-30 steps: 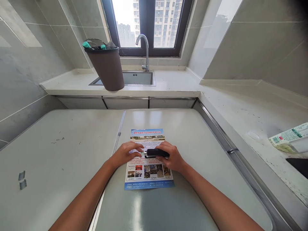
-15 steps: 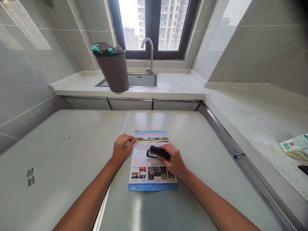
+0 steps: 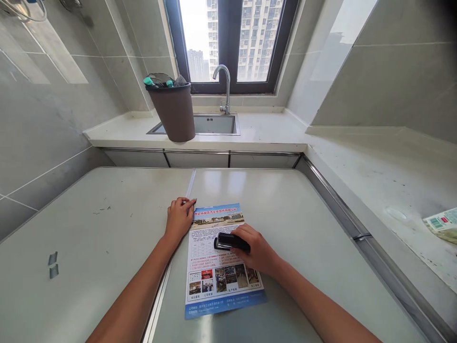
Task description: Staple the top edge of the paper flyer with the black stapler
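A printed flyer [image 3: 224, 267] with blue top and bottom bands lies on the pale tabletop, slightly turned. My left hand [image 3: 179, 220] is closed at its top left corner, thumb and fingers pinching the paper's edge; the exact grip is partly hidden. In my right hand [image 3: 257, 247] is a black stapler [image 3: 232, 241], held above the middle of the flyer with its front end pointing left. Part of the stapler's rear is covered by the fingers.
A brown bin [image 3: 173, 114] holding bottles stands on the counter by the sink [image 3: 217, 125] and the tap [image 3: 227, 90]. Two small grey strips [image 3: 53, 265] lie on the table at left. A green and white package [image 3: 442, 221] rests on the right counter.
The flyer has turned anticlockwise and shifted toward me and left, with my left hand at its corner. The stapler has moved slightly left in my right hand. The view has tilted slightly.
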Action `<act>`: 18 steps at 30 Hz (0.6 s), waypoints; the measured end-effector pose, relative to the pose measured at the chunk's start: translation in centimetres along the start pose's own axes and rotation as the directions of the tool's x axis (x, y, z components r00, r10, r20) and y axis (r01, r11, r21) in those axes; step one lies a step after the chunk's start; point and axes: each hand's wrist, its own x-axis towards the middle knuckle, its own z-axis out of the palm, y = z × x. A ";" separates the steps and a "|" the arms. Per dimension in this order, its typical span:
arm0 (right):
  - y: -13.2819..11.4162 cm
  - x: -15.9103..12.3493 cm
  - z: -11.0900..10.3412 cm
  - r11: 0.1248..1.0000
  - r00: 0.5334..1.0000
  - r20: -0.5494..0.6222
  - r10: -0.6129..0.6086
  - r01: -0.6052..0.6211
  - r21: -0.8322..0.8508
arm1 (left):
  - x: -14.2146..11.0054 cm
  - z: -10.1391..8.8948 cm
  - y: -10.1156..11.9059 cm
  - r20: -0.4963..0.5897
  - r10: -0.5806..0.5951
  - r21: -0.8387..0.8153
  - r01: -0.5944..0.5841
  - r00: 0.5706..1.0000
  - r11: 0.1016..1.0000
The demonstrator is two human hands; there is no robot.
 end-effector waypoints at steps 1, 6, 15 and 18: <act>0.0 0.1 0.1 1.000 1.000 0.004 0.003 -0.003 0.007 | 0.1 0.0 0.1 0.022 -0.005 0.009 0.005 1.000 1.000; 0.3 0.3 0.6 1.000 0.999 0.031 0.020 -0.021 0.003 | 0.3 -0.3 0.2 0.104 -0.008 -0.036 0.012 0.995 0.999; -0.4 0.4 0.9 0.999 0.998 0.049 0.035 -0.034 -0.029 | 0.3 -0.7 0.2 0.087 -0.033 -0.161 0.046 0.996 0.986; -0.5 0.3 0.0 0.995 0.998 0.038 0.053 -0.050 -0.088 | 0.2 -0.8 0.5 0.020 -0.012 -0.144 0.015 1.000 0.989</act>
